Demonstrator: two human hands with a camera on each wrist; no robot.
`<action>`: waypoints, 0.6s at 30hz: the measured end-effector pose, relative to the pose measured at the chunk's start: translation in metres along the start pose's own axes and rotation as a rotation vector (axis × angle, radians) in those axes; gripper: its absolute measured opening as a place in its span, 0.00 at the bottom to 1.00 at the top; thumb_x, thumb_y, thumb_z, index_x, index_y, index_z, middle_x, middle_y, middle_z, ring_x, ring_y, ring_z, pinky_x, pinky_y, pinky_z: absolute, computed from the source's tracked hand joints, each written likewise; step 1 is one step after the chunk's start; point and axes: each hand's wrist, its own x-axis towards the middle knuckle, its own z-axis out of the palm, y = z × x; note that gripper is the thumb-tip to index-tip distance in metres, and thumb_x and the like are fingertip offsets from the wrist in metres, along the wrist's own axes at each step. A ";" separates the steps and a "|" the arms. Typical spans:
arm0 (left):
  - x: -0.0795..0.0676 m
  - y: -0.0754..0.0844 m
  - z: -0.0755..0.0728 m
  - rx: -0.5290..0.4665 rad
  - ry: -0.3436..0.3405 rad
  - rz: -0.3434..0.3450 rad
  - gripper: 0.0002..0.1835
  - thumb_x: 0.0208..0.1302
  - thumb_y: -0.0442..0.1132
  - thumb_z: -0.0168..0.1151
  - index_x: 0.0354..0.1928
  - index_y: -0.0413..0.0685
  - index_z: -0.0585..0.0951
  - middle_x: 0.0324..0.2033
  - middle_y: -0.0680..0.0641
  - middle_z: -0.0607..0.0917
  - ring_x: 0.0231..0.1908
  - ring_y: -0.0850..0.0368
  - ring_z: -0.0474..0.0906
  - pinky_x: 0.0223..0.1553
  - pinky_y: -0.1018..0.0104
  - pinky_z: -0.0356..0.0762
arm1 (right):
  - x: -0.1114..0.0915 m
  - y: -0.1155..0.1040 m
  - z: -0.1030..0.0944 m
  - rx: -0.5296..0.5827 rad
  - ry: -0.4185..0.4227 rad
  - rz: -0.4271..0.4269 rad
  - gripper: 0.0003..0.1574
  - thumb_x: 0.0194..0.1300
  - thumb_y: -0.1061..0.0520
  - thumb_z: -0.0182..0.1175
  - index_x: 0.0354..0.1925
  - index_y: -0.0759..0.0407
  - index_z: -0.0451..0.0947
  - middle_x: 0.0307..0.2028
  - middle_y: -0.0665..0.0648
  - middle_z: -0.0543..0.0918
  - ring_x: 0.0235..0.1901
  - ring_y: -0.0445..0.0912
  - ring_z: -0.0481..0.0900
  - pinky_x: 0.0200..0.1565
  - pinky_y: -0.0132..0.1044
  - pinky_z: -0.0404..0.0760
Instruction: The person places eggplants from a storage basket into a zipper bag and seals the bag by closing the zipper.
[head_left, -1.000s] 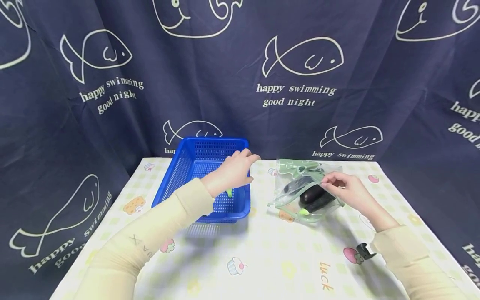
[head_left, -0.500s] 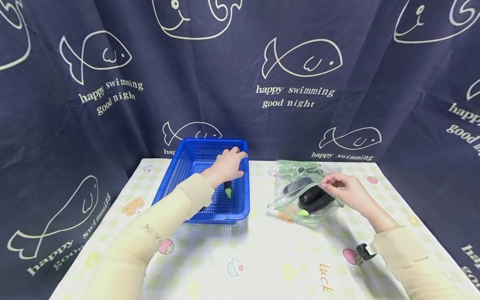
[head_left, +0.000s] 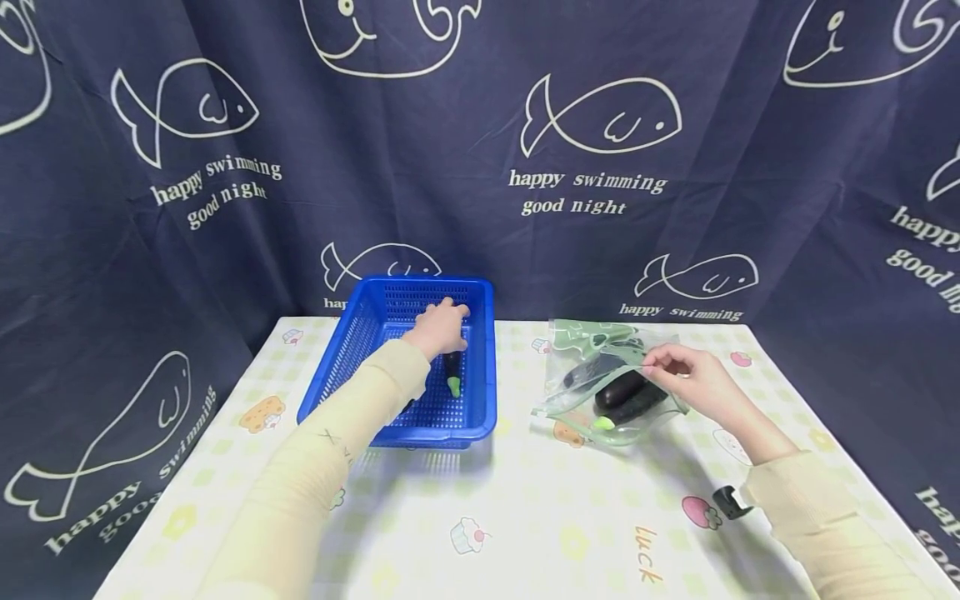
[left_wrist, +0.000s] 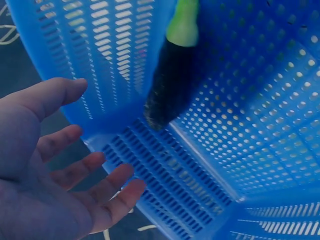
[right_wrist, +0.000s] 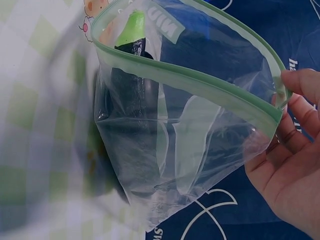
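Observation:
My left hand point(head_left: 441, 328) reaches into the blue plastic basket point(head_left: 491, 358) with its fingers spread, holding nothing. Below and beside it in the basket lies a long dark vegetable with a light green end point(left_wrist: 172, 75); in the left wrist view a gap separates it from the fingertips. My right hand point(head_left: 693, 379) pinches the rim of a clear zip bag with green edging point(right_wrist: 195, 77) between thumb and fingers, and the bag's mouth gapes. Inside the bag are a glossy blackish eggplant point(head_left: 621, 389) and another dark vegetable with a bright green end point(right_wrist: 132, 30).
A pale checked cloth with printed cakes and fruit covers the table point(head_left: 540, 500). Behind it hangs a dark blue curtain point(head_left: 450, 192) with white fish drawings. A small black clip-like piece point(head_left: 730, 502) shows by the right sleeve. Part of another dark item point(head_left: 407, 406) shows in the basket.
My left hand has moved left and down, from over the basket's right rim to inside it, uncovering more of the dark vegetable. The right hand stays at the bag's rim.

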 end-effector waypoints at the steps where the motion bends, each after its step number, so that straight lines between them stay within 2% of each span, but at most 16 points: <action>1: 0.001 -0.002 0.001 -0.004 -0.004 -0.013 0.33 0.51 0.48 0.64 0.61 0.55 0.66 0.60 0.42 0.63 0.57 0.38 0.61 0.52 0.43 0.63 | 0.000 0.000 0.000 -0.001 0.000 0.001 0.06 0.56 0.55 0.60 0.35 0.52 0.77 0.27 0.49 0.78 0.27 0.34 0.75 0.32 0.22 0.70; 6: 0.006 -0.007 0.005 -0.022 -0.030 -0.063 0.33 0.50 0.48 0.64 0.60 0.54 0.66 0.59 0.41 0.63 0.56 0.37 0.62 0.52 0.42 0.63 | 0.000 -0.001 -0.001 -0.003 0.000 -0.004 0.06 0.56 0.55 0.60 0.35 0.52 0.77 0.27 0.49 0.78 0.27 0.34 0.75 0.32 0.23 0.70; 13: 0.008 -0.011 0.010 -0.049 -0.109 -0.139 0.37 0.50 0.50 0.64 0.63 0.56 0.62 0.64 0.39 0.57 0.59 0.36 0.59 0.55 0.42 0.60 | 0.000 -0.001 -0.001 0.007 -0.003 -0.014 0.07 0.56 0.56 0.60 0.36 0.54 0.77 0.27 0.49 0.78 0.27 0.34 0.74 0.31 0.23 0.70; 18: 0.007 -0.013 0.014 -0.056 -0.134 -0.146 0.40 0.48 0.49 0.65 0.64 0.54 0.60 0.64 0.37 0.56 0.59 0.35 0.59 0.55 0.44 0.62 | -0.001 -0.002 -0.001 0.012 -0.009 -0.007 0.07 0.56 0.56 0.60 0.36 0.54 0.77 0.27 0.50 0.78 0.26 0.34 0.74 0.31 0.23 0.70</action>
